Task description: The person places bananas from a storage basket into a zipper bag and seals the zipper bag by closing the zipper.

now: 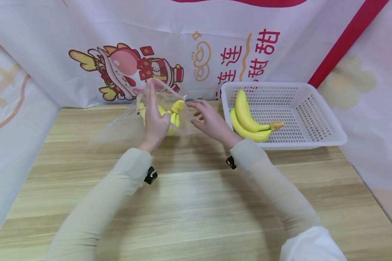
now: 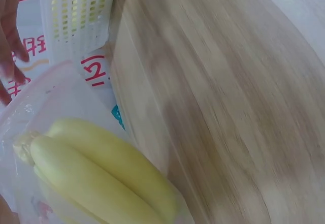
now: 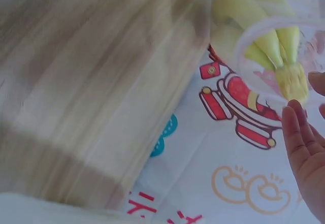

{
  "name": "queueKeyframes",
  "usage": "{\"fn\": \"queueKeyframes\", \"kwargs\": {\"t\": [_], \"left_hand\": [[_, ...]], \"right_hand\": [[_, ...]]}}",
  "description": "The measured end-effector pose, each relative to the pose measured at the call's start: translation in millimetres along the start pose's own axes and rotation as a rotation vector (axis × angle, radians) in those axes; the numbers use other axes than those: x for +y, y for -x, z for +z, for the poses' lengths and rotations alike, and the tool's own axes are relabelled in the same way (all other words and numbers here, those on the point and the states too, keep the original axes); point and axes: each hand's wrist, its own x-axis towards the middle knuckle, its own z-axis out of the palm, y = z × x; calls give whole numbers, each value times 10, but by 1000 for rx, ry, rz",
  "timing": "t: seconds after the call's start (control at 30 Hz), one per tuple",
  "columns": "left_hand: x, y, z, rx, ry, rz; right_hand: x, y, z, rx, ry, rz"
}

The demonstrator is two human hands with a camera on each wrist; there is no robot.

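"Where are those bananas point(image 2: 104, 170)?"

"Inside the clear bag point(image 1: 125, 125), at the far side of the table point(image 1: 189, 203), left of the basket point(image 1: 308, 145) holding another bunch point(image 1: 249, 119)."

"And the hands?"

"The left hand point(image 1: 155, 123) lies straight-fingered against the bag's mouth. The right hand point(image 1: 210, 121) is loosely spread, just beside its right edge; I can't tell if they touch."

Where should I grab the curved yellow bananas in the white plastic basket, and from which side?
Probably pinch the narrow brownish stem of the curved yellow banana bunch from above, on the right: the stem juts rightward over bare floor in the perforated white plastic basket, while the bunch's broader part lies left.
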Motion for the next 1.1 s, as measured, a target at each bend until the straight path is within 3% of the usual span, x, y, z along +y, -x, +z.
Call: {"fn": "queueKeyframes", "kwargs": {"t": [0.33,0.57,0.8,0.9,1.1], "left_hand": [[39,-28,-136,6,69,-87],[12,-7,-172,11,60,-69],[-63,-5,-167,7,53,-33],[-22,13,-177,3,49,-37],[45,40,-186,-5,36,-37]], "right_hand": [[214,217,-388,3,86,76],[458,397,-602,-24,188,150],[614,509,-659,-83,281,252],[670,527,-646,-97,312,283],[781,574,-639,-118,376,267]]}}
